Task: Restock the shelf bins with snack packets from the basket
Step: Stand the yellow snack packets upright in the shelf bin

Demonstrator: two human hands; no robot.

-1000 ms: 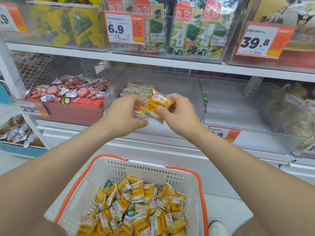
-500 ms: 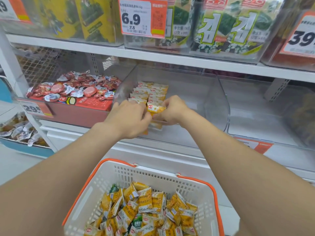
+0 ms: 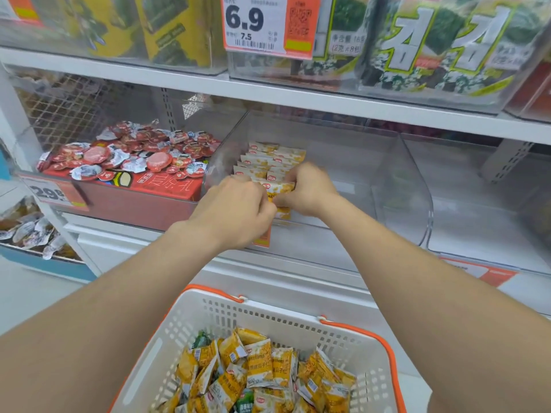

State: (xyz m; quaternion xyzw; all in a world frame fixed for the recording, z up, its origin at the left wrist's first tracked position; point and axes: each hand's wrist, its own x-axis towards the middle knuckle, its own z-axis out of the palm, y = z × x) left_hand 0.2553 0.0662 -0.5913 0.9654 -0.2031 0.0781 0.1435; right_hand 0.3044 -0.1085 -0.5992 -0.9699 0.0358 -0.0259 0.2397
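Observation:
A clear plastic shelf bin (image 3: 384, 171) holds a neat row of yellow snack packets (image 3: 268, 162) along its left side. My left hand (image 3: 235, 210) and my right hand (image 3: 310, 189) meet at the front of that row, both pinching one yellow packet (image 3: 280, 189) between them. Below, a white basket with an orange rim (image 3: 298, 311) is filled with several loose yellow packets (image 3: 259, 371) and a couple of green ones.
Left of the bin sits a red box heaped with red jelly cups (image 3: 131, 156). A second clear bin (image 3: 483, 204) stands to the right. Overhead, the upper shelf (image 3: 268, 87) carries seaweed packs and a 6.9 price tag (image 3: 268, 25).
Both hands carried the yellow packet forward and down into the bin, up against the front of the packet row. The camera moved closer to the shelf.

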